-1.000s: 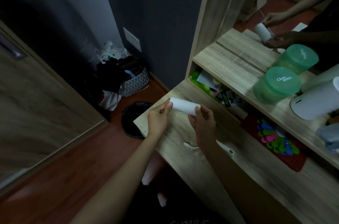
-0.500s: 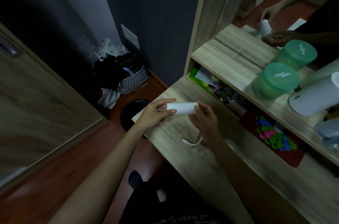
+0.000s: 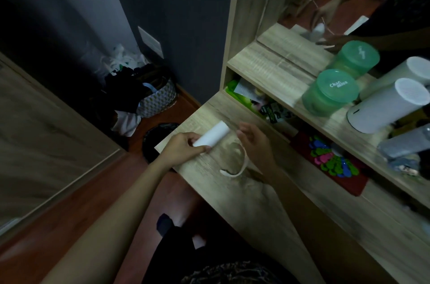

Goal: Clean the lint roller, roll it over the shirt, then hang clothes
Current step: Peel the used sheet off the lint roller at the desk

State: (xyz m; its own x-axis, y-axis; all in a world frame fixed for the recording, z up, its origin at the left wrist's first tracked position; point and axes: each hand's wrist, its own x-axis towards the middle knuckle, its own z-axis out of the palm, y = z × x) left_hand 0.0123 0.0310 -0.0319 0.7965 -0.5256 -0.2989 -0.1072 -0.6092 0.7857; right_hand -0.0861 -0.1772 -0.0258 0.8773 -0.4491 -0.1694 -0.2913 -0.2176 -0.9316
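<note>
Right hand (image 3: 253, 142) just came off lint roll (image 3: 213, 136). Half a second ago it pinched roll's far end; now it hovers beside it, fingers loose, holding nothing I can make out.
Left hand (image 3: 186, 147) alone grips roll's near end, above desk (image 3: 204, 167) left corner, roll tilted.
Pale curved strip (image 3: 232, 168) on desk by right wrist: peeled sheet or handle, cannot tell.
Likely still cleaning stage; no shirt in sight.
Count: one roll, two hands, one strip, one bin (image 3: 160, 142) on floor off desk corner, one green jar (image 3: 330, 93) on shelf above desk, plus mirror twin.
</note>
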